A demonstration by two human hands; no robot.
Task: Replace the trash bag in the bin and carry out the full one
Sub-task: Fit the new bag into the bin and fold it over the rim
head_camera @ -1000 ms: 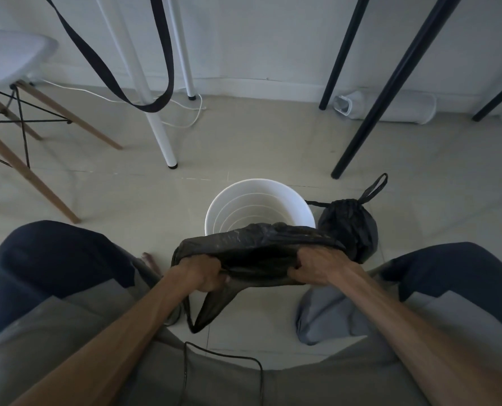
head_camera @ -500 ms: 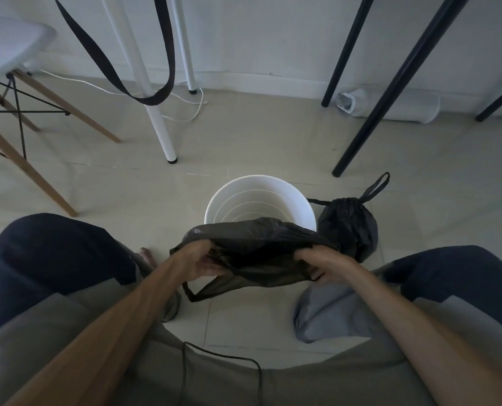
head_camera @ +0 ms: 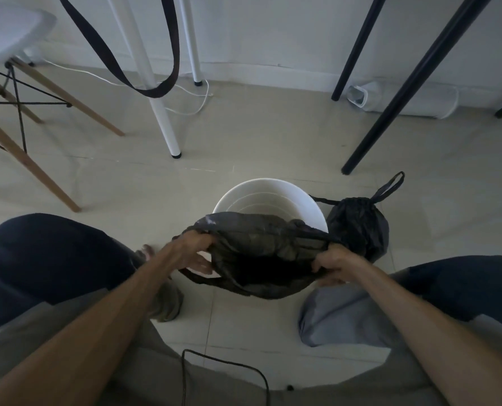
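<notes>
Black thin plastic liner bag (head_camera: 261, 253) is being held open by left hand (head_camera: 195, 253) and right hand (head_camera: 336, 263), both gripping its mouth just over the round white plastic bin (head_camera: 268, 190). Risk: film tearing or slipping off the rim.

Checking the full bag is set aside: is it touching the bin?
Cannot tell. In the head view the tied full bag sits right beside the white bin, but no gap or contact shows plainly.

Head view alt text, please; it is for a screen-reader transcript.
Both hands, left hand and right hand, spread open a fresh black bag just above an unlined white bin. A tied full bag sits beside it on the floor.
</notes>
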